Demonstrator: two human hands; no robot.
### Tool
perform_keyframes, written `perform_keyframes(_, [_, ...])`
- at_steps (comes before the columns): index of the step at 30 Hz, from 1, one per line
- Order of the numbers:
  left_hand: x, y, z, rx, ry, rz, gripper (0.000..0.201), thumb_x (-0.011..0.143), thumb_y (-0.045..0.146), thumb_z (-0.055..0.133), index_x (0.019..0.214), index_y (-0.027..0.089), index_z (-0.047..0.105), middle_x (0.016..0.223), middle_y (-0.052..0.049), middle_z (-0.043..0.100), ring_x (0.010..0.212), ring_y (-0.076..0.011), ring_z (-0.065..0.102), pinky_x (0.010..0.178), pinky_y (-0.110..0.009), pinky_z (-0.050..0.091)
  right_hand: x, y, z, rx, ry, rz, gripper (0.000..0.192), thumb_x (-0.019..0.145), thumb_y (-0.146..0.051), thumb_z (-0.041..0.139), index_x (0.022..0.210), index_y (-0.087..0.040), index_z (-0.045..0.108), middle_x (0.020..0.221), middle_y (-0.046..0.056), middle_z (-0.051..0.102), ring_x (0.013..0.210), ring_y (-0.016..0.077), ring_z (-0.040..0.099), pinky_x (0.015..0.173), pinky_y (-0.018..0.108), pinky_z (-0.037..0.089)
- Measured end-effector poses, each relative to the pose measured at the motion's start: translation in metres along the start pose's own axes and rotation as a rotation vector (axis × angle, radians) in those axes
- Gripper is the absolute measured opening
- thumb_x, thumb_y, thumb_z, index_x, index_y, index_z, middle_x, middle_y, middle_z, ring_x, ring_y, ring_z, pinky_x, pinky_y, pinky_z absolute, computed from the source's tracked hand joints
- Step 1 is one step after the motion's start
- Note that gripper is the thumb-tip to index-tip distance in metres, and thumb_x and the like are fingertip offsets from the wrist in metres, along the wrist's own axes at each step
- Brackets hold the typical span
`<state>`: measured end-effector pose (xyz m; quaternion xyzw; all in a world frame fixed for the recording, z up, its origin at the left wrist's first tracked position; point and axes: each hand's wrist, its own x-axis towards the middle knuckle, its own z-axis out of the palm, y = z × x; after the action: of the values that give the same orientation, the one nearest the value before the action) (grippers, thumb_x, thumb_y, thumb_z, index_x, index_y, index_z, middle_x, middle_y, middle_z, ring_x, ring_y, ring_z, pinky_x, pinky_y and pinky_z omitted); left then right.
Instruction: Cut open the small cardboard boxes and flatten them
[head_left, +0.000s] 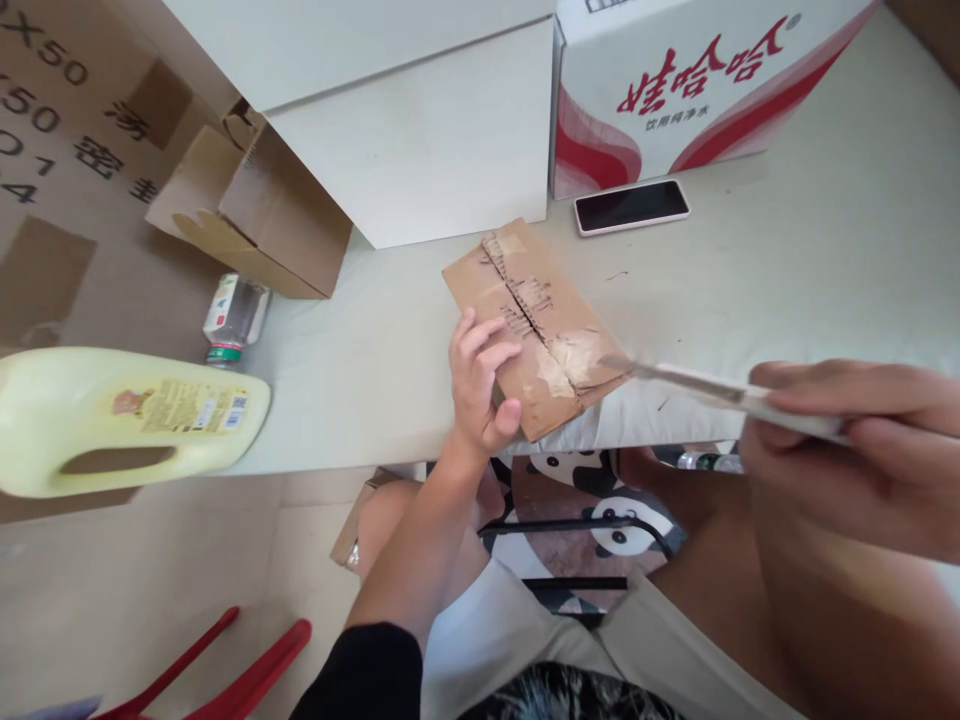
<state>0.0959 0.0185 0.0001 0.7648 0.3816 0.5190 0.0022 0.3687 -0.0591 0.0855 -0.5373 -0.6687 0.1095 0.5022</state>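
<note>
A small brown cardboard box lies at an angle on the pale cloth-covered table, with tape and rows of dark scratch marks along its middle seam. My left hand is at its left edge, steadying it with curved, slightly parted fingers and the thumb near the lower corner. In my right hand is a box cutter with a pale handle, its blade extended. The blurred blade tip appears over the right end of the box; whether it touches the cardboard I cannot tell.
Behind the box stand a white carton and a red-and-white water carton, with a phone in front. To the left are an opened cardboard box, a clear bottle and a yellow jug. The table's front edge runs above my legs.
</note>
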Motion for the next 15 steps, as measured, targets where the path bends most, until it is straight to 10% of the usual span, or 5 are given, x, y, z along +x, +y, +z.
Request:
perform_keyframes(5, [0.005, 0.026, -0.002, -0.031, -0.06, 0.043, 0.082, 0.082, 0.084, 0.047, 0.14, 0.027, 0.048, 0.146, -0.015, 0.05, 0.144, -0.0364, 0.045, 0.128, -0.064, 0.022, 0.012, 0.027, 0.028, -0.128, 0.321, 0.169, 0.019, 0.093, -0.026, 0.058, 0.099, -0.025, 0.076, 0.071, 0.003, 0.069, 0.063, 0.0206, 0.069, 0.057, 0.035, 0.051])
perform_keyframes(15, [0.003, 0.009, -0.014, -0.107, 0.006, -0.244, 0.075, 0.087, 0.067, 0.063, 0.149, 0.029, 0.043, 0.157, -0.015, 0.042, 0.152, -0.0373, 0.037, 0.123, -0.059, 0.034, 0.018, 0.093, 0.068, -0.506, -0.338, 0.308, 0.054, 0.087, -0.043, 0.057, 0.132, -0.015, 0.067, 0.116, 0.022, 0.068, 0.114, 0.0395, 0.065, 0.091, 0.054, 0.055])
